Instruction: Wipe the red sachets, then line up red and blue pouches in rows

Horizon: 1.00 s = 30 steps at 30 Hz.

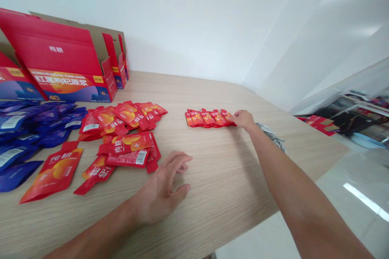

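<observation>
My right hand point(243, 119) reaches to the right end of a neat overlapping row of red pouches point(209, 118) on the table. Its fingertips are closed on the edge of the rightmost red pouch point(227, 117). My left hand point(165, 188) hovers over the table with fingers curved and apart, holding nothing. Just beyond it lies a loose pile of red pouches point(127, 149), some face up and some showing a barcode. One red pouch point(57, 170) lies apart at the near left. A heap of dark blue pouches point(18, 129) fills the left side.
Open red and blue cartons point(69, 85) stand at the back left against the white wall point(188, 24). A grey-white bundle point(270, 135) sits behind my right wrist. The wooden table point(219, 182) ends at the right, with tiled floor beyond and a blurred shelf point(349, 107).
</observation>
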Each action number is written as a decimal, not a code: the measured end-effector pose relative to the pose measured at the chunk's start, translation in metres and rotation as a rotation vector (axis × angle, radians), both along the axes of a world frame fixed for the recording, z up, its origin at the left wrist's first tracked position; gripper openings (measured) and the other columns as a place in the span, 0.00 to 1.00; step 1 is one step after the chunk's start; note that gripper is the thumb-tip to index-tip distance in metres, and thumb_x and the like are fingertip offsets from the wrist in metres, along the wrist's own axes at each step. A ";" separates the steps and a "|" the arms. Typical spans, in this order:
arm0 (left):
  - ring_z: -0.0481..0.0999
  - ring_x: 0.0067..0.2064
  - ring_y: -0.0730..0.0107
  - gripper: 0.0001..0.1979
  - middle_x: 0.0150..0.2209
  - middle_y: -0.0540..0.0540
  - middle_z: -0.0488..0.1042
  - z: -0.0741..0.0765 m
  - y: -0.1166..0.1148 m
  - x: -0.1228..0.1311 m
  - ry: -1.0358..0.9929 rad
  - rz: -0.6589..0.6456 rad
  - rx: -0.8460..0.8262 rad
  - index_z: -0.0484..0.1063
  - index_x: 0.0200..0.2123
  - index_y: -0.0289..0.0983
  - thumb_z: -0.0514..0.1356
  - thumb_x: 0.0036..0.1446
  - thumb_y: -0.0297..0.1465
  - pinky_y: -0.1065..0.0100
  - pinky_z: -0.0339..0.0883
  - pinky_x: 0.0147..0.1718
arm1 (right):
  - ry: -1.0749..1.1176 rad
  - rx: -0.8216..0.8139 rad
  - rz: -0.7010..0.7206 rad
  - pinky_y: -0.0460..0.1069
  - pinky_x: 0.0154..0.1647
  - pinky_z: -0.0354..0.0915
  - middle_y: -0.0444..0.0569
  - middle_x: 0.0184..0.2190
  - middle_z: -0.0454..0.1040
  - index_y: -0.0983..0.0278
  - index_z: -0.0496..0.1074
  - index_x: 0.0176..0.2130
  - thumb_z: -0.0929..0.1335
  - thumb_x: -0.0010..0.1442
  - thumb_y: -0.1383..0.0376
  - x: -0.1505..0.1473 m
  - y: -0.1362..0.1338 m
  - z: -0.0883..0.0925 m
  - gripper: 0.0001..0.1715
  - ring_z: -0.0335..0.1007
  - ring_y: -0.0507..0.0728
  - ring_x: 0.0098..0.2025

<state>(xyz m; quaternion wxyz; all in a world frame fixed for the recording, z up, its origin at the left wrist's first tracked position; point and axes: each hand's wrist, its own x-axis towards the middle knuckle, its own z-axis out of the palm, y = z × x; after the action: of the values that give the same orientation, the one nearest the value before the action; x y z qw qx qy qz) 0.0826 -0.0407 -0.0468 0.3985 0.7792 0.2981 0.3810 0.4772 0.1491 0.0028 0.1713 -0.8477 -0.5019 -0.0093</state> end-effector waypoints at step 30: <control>0.75 0.32 0.68 0.09 0.32 0.48 0.78 0.040 0.063 -0.070 -0.045 0.830 0.371 0.79 0.33 0.38 0.58 0.55 0.25 0.67 0.69 0.33 | 0.109 -0.032 1.297 0.50 0.43 0.63 0.49 0.44 0.82 0.64 0.78 0.49 0.82 0.52 0.59 -0.299 -0.088 0.004 0.27 0.75 0.59 0.44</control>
<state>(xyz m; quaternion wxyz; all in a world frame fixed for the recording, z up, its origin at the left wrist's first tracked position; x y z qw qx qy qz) 0.0121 0.0224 -0.0072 0.0719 0.6436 0.5033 0.5721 0.1778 0.0614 0.0072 0.1548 -0.3745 -0.9025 0.1462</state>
